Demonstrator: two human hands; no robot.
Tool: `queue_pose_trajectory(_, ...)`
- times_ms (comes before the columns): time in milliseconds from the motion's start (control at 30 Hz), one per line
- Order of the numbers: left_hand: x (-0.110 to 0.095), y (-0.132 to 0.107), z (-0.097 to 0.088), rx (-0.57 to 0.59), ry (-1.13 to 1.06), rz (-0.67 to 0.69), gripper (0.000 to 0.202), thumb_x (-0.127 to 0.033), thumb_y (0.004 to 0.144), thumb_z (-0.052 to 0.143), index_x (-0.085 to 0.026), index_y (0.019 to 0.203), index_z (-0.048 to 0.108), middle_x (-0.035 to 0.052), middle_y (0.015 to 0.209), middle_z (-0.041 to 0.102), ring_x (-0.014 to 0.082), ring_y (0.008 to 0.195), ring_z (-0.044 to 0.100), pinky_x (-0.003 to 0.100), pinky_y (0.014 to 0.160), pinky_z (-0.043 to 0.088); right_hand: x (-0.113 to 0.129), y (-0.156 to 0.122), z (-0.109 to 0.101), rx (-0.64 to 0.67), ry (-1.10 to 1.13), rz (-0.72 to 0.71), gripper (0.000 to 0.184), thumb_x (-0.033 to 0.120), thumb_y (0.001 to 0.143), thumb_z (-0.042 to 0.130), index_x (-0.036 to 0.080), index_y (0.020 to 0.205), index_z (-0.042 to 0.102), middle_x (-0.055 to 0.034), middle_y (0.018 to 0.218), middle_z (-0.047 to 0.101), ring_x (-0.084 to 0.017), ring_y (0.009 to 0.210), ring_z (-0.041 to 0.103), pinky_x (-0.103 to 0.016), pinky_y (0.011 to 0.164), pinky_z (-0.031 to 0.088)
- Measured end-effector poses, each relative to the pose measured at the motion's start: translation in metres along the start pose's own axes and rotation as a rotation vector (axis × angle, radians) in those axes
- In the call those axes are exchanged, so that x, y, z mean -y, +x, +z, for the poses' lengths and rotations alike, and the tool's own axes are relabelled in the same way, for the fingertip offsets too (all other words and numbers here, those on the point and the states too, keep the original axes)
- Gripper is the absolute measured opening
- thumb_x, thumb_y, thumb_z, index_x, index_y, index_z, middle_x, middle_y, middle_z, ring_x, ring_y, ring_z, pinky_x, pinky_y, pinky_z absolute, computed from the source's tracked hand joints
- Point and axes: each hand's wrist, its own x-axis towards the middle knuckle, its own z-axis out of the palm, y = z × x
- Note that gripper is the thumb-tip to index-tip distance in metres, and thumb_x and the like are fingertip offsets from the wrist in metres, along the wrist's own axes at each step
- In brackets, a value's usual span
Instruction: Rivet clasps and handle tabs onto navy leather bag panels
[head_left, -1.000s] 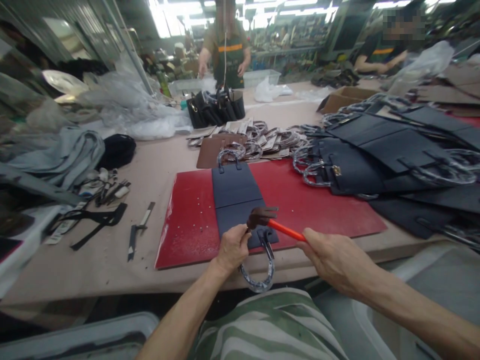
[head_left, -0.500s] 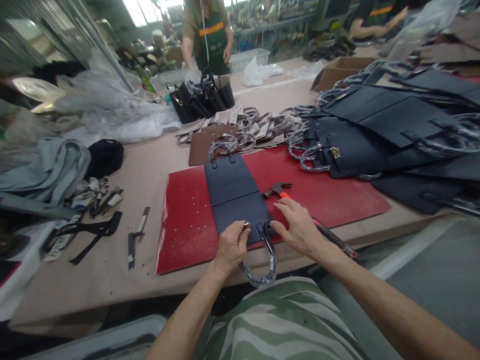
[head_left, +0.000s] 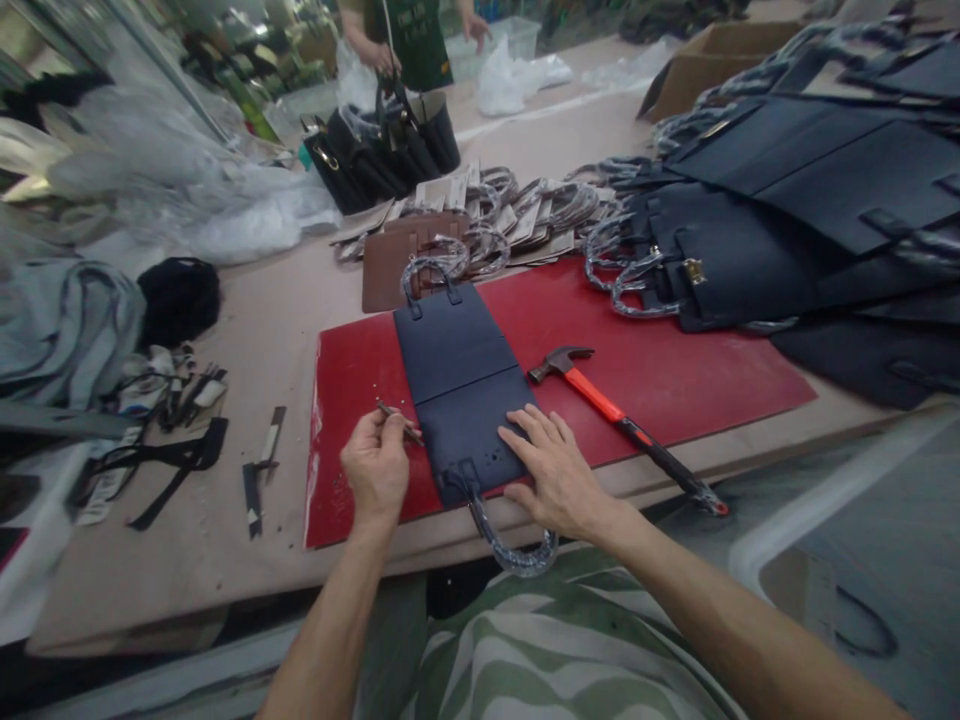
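One thin pin [head_left: 399, 420] in left hand [head_left: 375, 470], right hand [head_left: 553, 472] on leather panel [head_left: 456, 345]

Navy bag panel [head_left: 461, 390]: I read it as leather-like, matt, finely grained. Its handle [head_left: 517, 548]: wrapped in clear, glossy plastic film. Red mat [head_left: 675, 370]: matt, scuffed, with whitish dust near its left edge. Hammer [head_left: 615, 415]: dull dark metal head, glossy orange shaft, black grip. Thin tool [head_left: 399, 422]: looks like dull metal. Tabletop [head_left: 277, 330]: beige, matt, smooth.
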Motion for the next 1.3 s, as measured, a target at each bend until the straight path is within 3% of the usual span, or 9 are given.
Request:
queue_pose_trajectory(133, 0.027, 0.045, -0.049, -0.187, 0.591, 0.032, 0.032, -0.038, 0.087, 0.053, -0.015, 0.099, 0.071, 0.0074, 0.081, 0.072, 0.0225, 0.078, 0.068, 0.033, 0.077, 0.053, 0.003, 0.000, 0.000, -0.006, 0.011, 0.007, 0.068, 0.028, 0.079, 0.069, 0.014, 0.142, 0.050, -0.0171, 0.154, 0.040, -0.034, 0.148, 0.023, -0.059, 0.118, 0.021)
queue_pose_trajectory(300, 0.050, 0.070, -0.093, -0.172, 0.972, -0.054, 0.037, -0.035, 0.087, 0.050, -0.017, 0.112, 0.070, 0.0135, 0.099, 0.074, 0.0315, 0.095, 0.068, 0.040, 0.086, 0.050, 0.002, 0.000, 0.000, -0.006, 0.001, 0.012, 0.068, 0.028, 0.078, 0.070, 0.014, 0.142, 0.051, -0.0168, 0.154, 0.040, -0.035, 0.147, 0.025, -0.058, 0.119, 0.019)
queue_pose_trajectory(533, 0.076, 0.074, -0.112, -0.076, 1.006, -0.039, 0.035, -0.039, 0.085, 0.051, -0.020, 0.105, 0.072, 0.0105, 0.098, 0.075, 0.0293, 0.094, 0.068, 0.037, 0.083, 0.049, 0.001, 0.001, 0.001, -0.019, -0.019, 0.008, 0.065, 0.030, 0.080, 0.068, 0.014, 0.141, 0.052, -0.0173, 0.153, 0.041, -0.036, 0.146, 0.027, -0.058, 0.119, 0.021)
queue_pose_trajectory(733, 0.070, 0.072, -0.122, -0.001, 0.974, -0.174, 0.033, -0.031, 0.088, 0.051, -0.014, 0.106, 0.073, 0.0152, 0.103, 0.075, 0.0293, 0.098, 0.068, 0.034, 0.082, 0.047, -0.009, 0.001, 0.010, -0.112, -0.061, -0.074, 0.061, 0.038, 0.083, 0.062, 0.016, 0.139, 0.052, -0.0175, 0.149, 0.045, -0.038, 0.142, 0.034, -0.061, 0.114, 0.029)
queue_pose_trajectory(867, 0.071, 0.078, -0.138, -0.064, 1.014, -0.200, 0.025, -0.028, 0.088, 0.054, -0.019, 0.100, 0.074, 0.0105, 0.099, 0.076, 0.0252, 0.096, 0.069, 0.030, 0.080, 0.046, -0.023, 0.007, 0.025, -0.222, -0.106, -0.151, 0.058, 0.043, 0.086, 0.055, 0.018, 0.137, 0.053, -0.0185, 0.145, 0.049, -0.041, 0.137, 0.040, -0.064, 0.110, 0.032)
queue_pose_trajectory(1067, 0.076, 0.088, -0.179, -0.139, 1.041, -0.320, 0.025, -0.033, 0.088, 0.057, -0.017, 0.096, 0.074, 0.0153, 0.101, 0.075, 0.0286, 0.098, 0.068, 0.033, 0.076, 0.045, -0.028, 0.012, 0.029, -0.286, -0.194, -0.239, 0.056, 0.050, 0.089, 0.046, 0.016, 0.133, 0.054, -0.0200, 0.139, 0.053, -0.044, 0.129, 0.047, -0.063, 0.104, 0.037)
queue_pose_trajectory(1200, 0.081, 0.099, -0.192, -0.043, 1.019, -0.380, 0.028, -0.039, 0.080, 0.066, -0.014, 0.091, 0.074, 0.0161, 0.096, 0.075, 0.0288, 0.096, 0.068, 0.032, 0.076, 0.045, -0.029, 0.013, 0.029, -0.293, -0.212, -0.241, 0.056, 0.052, 0.090, 0.042, 0.016, 0.132, 0.053, -0.0198, 0.137, 0.054, -0.045, 0.128, 0.049, -0.064, 0.102, 0.039)
queue_pose_trajectory(1300, 0.083, 0.108, -0.192, 0.030, 0.990, -0.381, 0.029, -0.034, 0.075, 0.071, -0.013, 0.095, 0.074, 0.0159, 0.103, 0.074, 0.0267, 0.102, 0.067, 0.029, 0.080, 0.046, -0.029, 0.013, 0.029, -0.283, -0.203, -0.221, 0.057, 0.053, 0.090, 0.042, 0.017, 0.132, 0.054, -0.0196, 0.138, 0.054, -0.044, 0.128, 0.049, -0.064, 0.104, 0.038)
